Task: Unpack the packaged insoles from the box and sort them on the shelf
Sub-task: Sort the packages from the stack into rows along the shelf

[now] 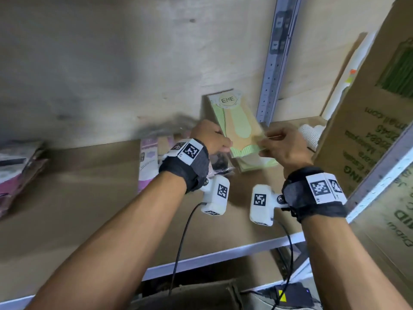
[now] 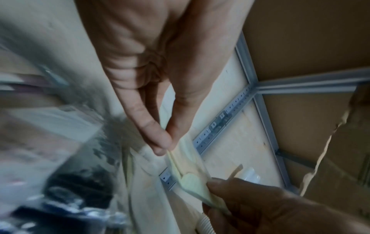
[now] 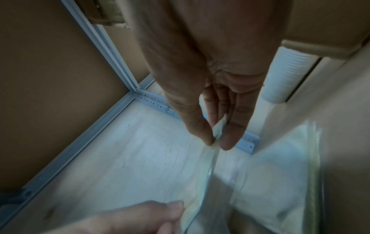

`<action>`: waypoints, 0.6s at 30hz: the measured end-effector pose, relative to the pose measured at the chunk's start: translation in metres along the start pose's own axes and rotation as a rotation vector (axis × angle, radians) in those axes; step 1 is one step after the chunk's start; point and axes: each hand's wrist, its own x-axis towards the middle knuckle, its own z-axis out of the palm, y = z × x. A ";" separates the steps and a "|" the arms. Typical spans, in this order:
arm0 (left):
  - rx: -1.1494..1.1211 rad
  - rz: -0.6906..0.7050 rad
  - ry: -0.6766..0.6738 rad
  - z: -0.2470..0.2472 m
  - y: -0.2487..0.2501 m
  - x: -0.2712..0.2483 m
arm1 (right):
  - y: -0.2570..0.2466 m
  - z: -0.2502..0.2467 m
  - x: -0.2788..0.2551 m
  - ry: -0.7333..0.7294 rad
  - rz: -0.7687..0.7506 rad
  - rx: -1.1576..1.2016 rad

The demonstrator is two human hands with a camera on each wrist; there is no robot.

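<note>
A green insole pack (image 1: pixel 240 128) marked "ENE" stands tilted against the back wall of the shelf (image 1: pixel 89 209). My left hand (image 1: pixel 226 145) pinches its lower left edge and my right hand (image 1: pixel 263 144) pinches its lower right corner. In the left wrist view, thumb and forefinger of my left hand (image 2: pixel 167 143) close on the pack's (image 2: pixel 192 182) rim. My right hand (image 3: pixel 216 142) pinches the clear wrap of the pack (image 3: pixel 208 172) in the right wrist view. More green packs (image 1: pixel 257 164) lie flat under it. A dark pack (image 1: pixel 220 163) sits below my left hand.
Pink and purple packs (image 1: pixel 148 163) lie left of my hands, and more packs (image 1: pixel 17 166) at the far left. A large cardboard box (image 1: pixel 368 130) stands on the right, with white ribbed cups (image 1: pixel 310 135) beside it. A grey shelf upright (image 1: pixel 274 63) runs behind.
</note>
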 end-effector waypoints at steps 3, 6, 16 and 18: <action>0.170 -0.013 0.018 0.020 0.008 0.024 | 0.011 -0.003 0.011 0.034 0.023 -0.161; 0.353 -0.050 0.042 0.035 0.017 0.039 | 0.017 -0.005 0.017 0.052 0.059 -0.327; 0.797 -0.037 0.126 0.062 0.015 0.049 | 0.024 -0.002 0.013 -0.027 0.162 -0.477; 0.803 -0.048 0.105 0.065 0.016 0.049 | 0.024 -0.002 0.012 -0.015 0.166 -0.470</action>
